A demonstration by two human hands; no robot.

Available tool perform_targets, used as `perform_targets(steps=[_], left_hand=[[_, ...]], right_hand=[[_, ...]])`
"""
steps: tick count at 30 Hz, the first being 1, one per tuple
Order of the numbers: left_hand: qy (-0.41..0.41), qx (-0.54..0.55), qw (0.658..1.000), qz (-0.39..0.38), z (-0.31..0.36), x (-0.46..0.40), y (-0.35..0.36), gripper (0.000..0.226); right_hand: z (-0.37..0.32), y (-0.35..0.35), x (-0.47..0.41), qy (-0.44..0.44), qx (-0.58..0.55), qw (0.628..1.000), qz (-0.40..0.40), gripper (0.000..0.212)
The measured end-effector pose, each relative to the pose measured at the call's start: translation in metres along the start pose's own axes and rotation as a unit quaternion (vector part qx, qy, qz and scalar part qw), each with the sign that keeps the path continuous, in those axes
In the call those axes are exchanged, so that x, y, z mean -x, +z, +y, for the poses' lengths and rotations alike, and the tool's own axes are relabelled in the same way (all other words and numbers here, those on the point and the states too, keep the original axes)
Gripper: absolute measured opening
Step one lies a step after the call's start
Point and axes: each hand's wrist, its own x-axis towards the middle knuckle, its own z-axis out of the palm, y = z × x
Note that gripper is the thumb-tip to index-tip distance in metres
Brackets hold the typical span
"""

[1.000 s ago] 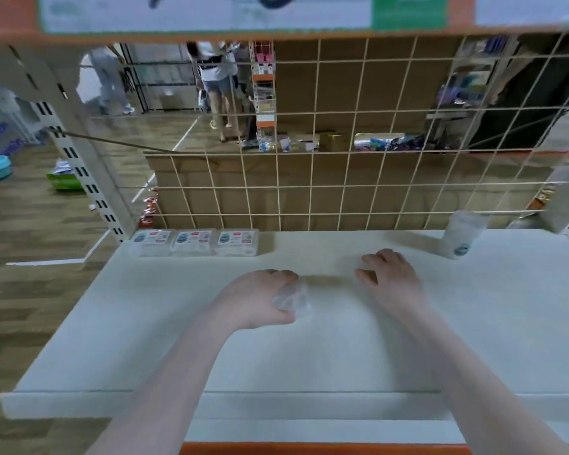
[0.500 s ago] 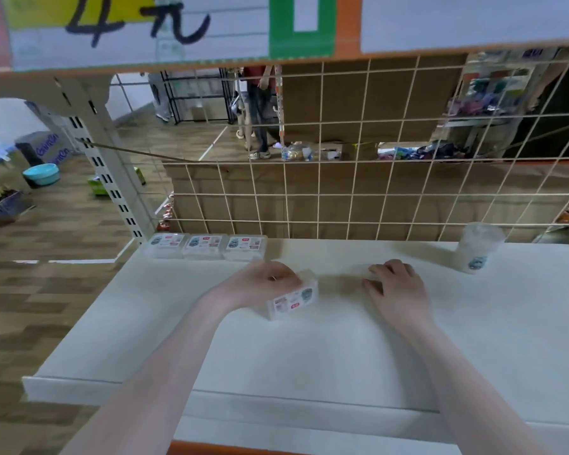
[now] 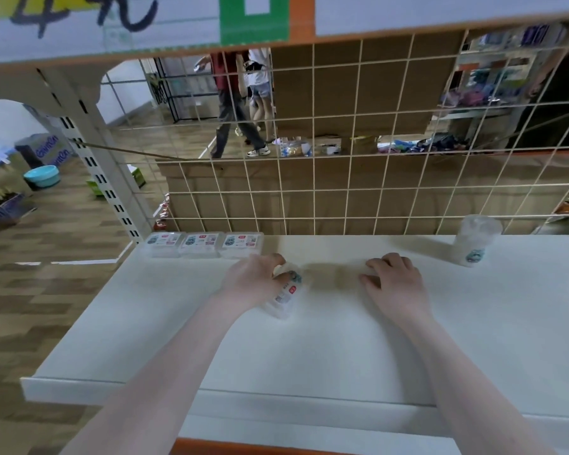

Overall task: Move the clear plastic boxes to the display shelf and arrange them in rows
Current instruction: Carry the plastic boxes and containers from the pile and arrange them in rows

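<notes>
Under the left hand point(image 3: 255, 280), fingers curled round a clear plastic box point(image 3: 284, 292), tilted on the display shelf point(image 3: 309, 349). Likely light, stiff, slick; best pinched across short sides. Right hand point(image 3: 395, 285) beside, relaxed, resting empty.

Head cam, close, looks fwd and down over white shelf point(image 3: 309, 356).

Shop interior, white display shelf point(image 3: 309, 356), wire grid backing point(image 3: 342, 178), handwritten price sign point(image 3: 79, 18)
</notes>
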Motion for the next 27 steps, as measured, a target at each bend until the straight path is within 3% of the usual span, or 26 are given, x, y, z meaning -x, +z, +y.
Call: perform_targets(steps=[10,16,20,27], left_hand=[[0.041,-0.001,0.999,-0.005,-0.006,0.004,0.004,0.040],[0.125,0.028,0.990,-0.064,-0.010,0.003,-0.001,0.039],[0.138,0.025,0.987,-0.079,-0.014,0.002,-0.002,0.041],[0.114,-0.117,0.984,-0.070,-0.012,0.007,-0.003,0.068]], right_hand=[[-0.001,-0.001,0.000,0.006,-0.001,1.000,-0.004,0.034],[0.001,0.000,0.000,0.007,0.001,1.000,-0.004,0.033],[0.001,0.001,0.000,0.007,0.002,1.000,-0.004,0.034],[-0.001,-0.001,0.000,0.009,0.007,1.000,-0.007,0.034]])
